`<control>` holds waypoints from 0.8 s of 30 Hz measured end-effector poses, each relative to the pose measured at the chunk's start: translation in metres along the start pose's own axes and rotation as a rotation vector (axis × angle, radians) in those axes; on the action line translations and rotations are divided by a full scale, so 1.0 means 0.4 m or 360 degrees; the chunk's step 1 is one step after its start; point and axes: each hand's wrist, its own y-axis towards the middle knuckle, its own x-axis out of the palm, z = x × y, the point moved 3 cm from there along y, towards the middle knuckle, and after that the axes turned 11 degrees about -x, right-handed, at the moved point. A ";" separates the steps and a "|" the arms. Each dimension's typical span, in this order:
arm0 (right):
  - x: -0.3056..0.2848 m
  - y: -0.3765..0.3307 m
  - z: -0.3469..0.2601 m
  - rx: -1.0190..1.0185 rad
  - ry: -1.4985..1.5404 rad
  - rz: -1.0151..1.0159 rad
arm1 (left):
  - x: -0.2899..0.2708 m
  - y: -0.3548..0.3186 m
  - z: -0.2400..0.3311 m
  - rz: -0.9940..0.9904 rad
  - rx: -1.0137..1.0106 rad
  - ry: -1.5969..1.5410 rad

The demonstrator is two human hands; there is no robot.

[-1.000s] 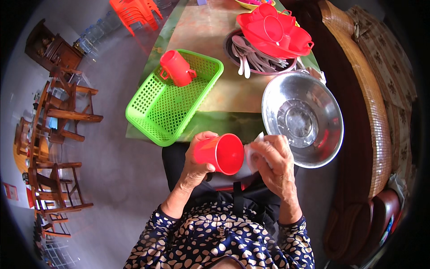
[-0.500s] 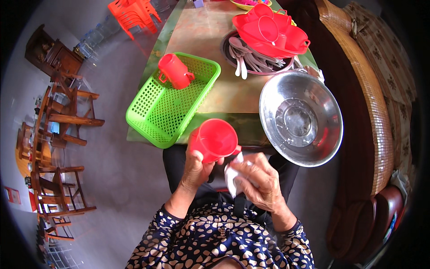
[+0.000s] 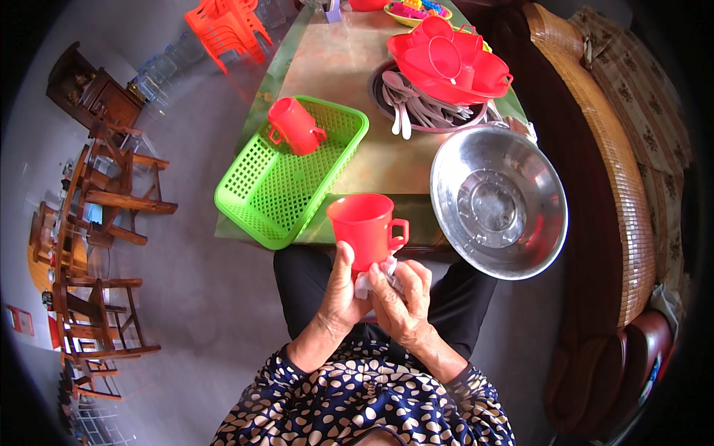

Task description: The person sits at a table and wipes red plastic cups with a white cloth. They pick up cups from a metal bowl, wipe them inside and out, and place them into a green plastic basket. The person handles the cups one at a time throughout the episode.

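1) Gripping a smooth, glossy red mug [image 3: 360,230] low on its rounded wall with the left hand [image 3: 338,297], curled closely round it, with thumb laid up along the near side and other fingers mostly hidden behind

2) Pinching a soft, crumpled white cloth [image 3: 363,286] in the bent fingers of the right hand [image 3: 407,305], held against the mug's lower end; cannot tell exactly how much cloth lies under the palm

3) Holding the mug between both hands, just off the table's near edge, with round mouth tipped away and squarish loop handle out to the right

4) Facing a table [image 3: 394,167] of mottled tan with a marbled green border

5) Having, ahead to the left, a green plastic basket [image 3: 268,193] of open lattice, with red drinkware [image 3: 296,125] lying aslant inside, looped at both sides

6) Having, to the right, a wide, shiny metal basin [image 3: 535,223] with flared wall and ringed bottom

7) Seeing beyond it slender, dull-sheened spoons [image 3: 424,108] heaped in a round tub [image 3: 381,97], below a pile of red plastic mugs [image 3: 444,58]
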 end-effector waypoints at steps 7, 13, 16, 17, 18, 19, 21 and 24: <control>-0.036 0.027 0.051 0.0762 0.0585 0.0151 | 0.040 -0.002 -0.007 -0.0065 0.0021 -0.0088; -0.008 0.013 0.036 0.0634 0.0602 0.0056 | 0.038 -0.010 0.002 -0.0115 -0.0021 -0.0240; -0.006 0.002 0.023 0.0693 0.0664 -0.0098 | 0.028 -0.009 0.016 -0.0045 0.0065 -0.0172; -0.006 -0.011 0.024 0.0630 0.0712 -0.0230 | 0.028 -0.011 0.027 -0.0129 0.0124 -0.0091; -0.006 -0.022 0.025 0.0646 0.0755 -0.0312 | 0.031 -0.016 0.026 -0.0112 0.0103 -0.0080; -0.013 -0.028 0.033 0.0802 0.0892 -0.0227 | 0.031 -0.018 0.021 -0.0150 0.0071 -0.0034; -0.012 -0.044 0.043 0.1377 0.1304 0.0016 | 0.028 -0.016 0.012 -0.0171 0.0037 0.0053; -0.016 -0.020 0.048 0.1610 0.1423 -0.0107 | 0.034 -0.021 0.026 -0.0201 0.0103 0.0152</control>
